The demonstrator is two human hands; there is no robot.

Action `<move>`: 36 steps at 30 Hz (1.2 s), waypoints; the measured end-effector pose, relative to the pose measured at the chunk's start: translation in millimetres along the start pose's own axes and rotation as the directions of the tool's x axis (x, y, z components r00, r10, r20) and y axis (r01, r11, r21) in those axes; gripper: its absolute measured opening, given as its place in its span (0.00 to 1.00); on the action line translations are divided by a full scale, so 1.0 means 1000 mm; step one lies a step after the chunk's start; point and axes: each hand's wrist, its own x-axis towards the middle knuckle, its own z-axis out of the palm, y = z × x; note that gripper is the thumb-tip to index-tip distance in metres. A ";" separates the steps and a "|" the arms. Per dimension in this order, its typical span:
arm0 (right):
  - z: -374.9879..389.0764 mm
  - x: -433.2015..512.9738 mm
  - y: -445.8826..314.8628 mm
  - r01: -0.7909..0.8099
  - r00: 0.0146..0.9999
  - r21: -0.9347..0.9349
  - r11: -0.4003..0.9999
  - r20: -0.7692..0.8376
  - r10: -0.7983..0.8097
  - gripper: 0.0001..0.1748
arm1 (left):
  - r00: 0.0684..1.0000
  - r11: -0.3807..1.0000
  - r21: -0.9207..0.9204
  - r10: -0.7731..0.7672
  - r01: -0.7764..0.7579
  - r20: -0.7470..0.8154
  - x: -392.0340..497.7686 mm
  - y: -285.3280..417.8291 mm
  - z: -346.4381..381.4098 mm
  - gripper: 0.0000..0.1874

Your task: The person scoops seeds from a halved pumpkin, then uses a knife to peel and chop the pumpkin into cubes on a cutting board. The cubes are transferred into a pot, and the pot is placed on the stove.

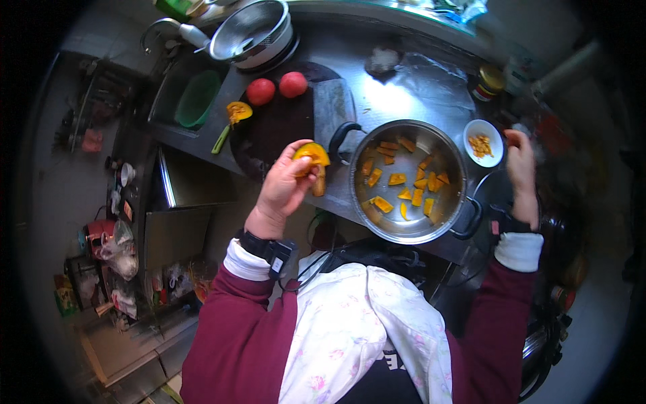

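Note:
My left hand [285,184] grips a pumpkin piece [312,151] above the front edge of the counter. Below it shows the wooden handle [319,187] of a cleaver whose broad blade [333,108] lies on a round dark cutting board [272,126]. To the right stands a two-handled steel pot [409,126] with several cut pumpkin pieces [418,189] on its bottom. Just right of a small white bowl [483,157] of pumpkin seeds [480,145], my right hand [521,160] is raised with its fingers curled; whether they hold anything is unclear.
Two tomatoes [261,91] sit on the board, near a pumpkin wedge [239,112] and a green-handled utensil [220,140]. A steel colander [252,30] stands beside the sink [164,96], which holds a green basin [198,98]. At the back right is a jar [488,83].

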 end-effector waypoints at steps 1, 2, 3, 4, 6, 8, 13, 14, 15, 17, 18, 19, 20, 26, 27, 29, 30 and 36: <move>-0.021 -0.006 -0.012 0.031 0.999 0.054 0.998 -0.006 -0.031 0.14 | 0.994 0.999 0.038 0.024 -0.020 -0.110 -0.004 0.001 -0.009 0.17; -0.034 -0.004 -0.029 0.094 0.995 0.126 0.988 -0.043 -0.090 0.12 | 0.974 0.997 0.061 0.052 -0.039 -0.222 0.003 0.004 -0.019 0.17; -0.042 -0.016 -0.049 0.097 0.995 0.158 0.983 -0.047 -0.090 0.11 | 0.956 0.996 0.072 0.074 -0.056 -0.283 0.000 0.010 -0.032 0.17; -0.047 -0.031 -0.069 0.034 0.999 0.289 0.957 0.007 -0.038 0.10 | 0.926 0.987 0.144 0.120 -0.072 -0.358 -0.002 0.015 -0.042 0.17; -0.032 -0.065 -0.119 0.048 0.980 0.465 0.884 0.147 -0.131 0.08 | 0.897 0.976 0.202 0.158 -0.079 -0.412 -0.009 0.033 -0.071 0.17; 0.005 -0.104 -0.165 -0.033 0.930 0.485 0.874 0.336 -0.151 0.10 | 0.933 0.955 0.289 0.161 -0.065 -0.322 -0.008 0.040 -0.092 0.19; 0.157 -0.152 -0.224 0.039 0.714 0.134 0.990 0.690 -0.121 0.16 | 0.978 0.809 0.583 0.171 -0.073 -0.115 0.002 0.044 -0.125 0.24; 0.190 -0.153 -0.227 0.204 0.786 -0.012 0.979 0.598 -0.156 0.20 | 0.980 0.800 0.589 0.186 -0.111 -0.069 0.007 0.044 -0.127 0.25; 0.218 -0.153 -0.229 0.296 0.832 -0.222 0.929 0.538 -0.136 0.24 | 0.960 0.709 0.680 0.278 -0.189 -0.023 0.012 0.043 -0.127 0.22; 0.258 -0.148 -0.224 0.213 0.881 -0.504 0.837 0.469 0.059 0.30 | 0.962 0.639 0.738 0.270 -0.217 0.049 0.020 0.046 -0.132 0.18; 0.273 -0.147 -0.220 0.160 0.879 -0.587 0.794 0.451 0.156 0.33 | 0.964 0.609 0.761 0.253 -0.222 0.079 0.025 0.047 -0.135 0.16; 0.284 -0.148 -0.215 0.120 0.889 -0.602 0.790 0.419 0.185 0.34 | 0.967 0.579 0.783 0.232 -0.227 0.108 0.028 0.047 -0.138 0.15; 0.296 -0.149 -0.212 0.077 0.897 -0.614 0.785 0.387 0.214 0.35 | 0.956 0.565 0.779 0.251 -0.271 0.151 0.033 0.048 -0.141 0.15; 0.310 -0.144 -0.206 -0.087 0.971 -0.488 0.868 0.154 0.183 0.27 | 0.812 0.199 0.819 0.383 -0.539 0.441 0.053 0.052 -0.161 0.14; 0.307 -0.145 -0.210 -0.096 0.970 -0.455 0.885 0.156 0.185 0.27 | 0.758 0.111 0.800 0.418 -0.589 0.501 0.055 0.052 -0.164 0.14; 0.295 -0.147 -0.223 -0.164 0.951 -0.410 0.897 0.175 0.254 0.27 | 0.741 0.136 0.765 0.403 -0.629 0.537 0.057 0.051 -0.168 0.15; 0.289 -0.152 -0.231 -0.187 0.948 -0.358 0.915 0.180 0.264 0.26 | 0.733 0.151 0.748 0.397 -0.646 0.552 0.058 0.051 -0.170 0.15; 0.252 -0.173 -0.272 -0.079 0.964 -0.066 0.995 0.249 0.093 0.20 | 0.698 0.162 0.700 0.382 -0.696 0.605 0.063 0.054 -0.171 0.15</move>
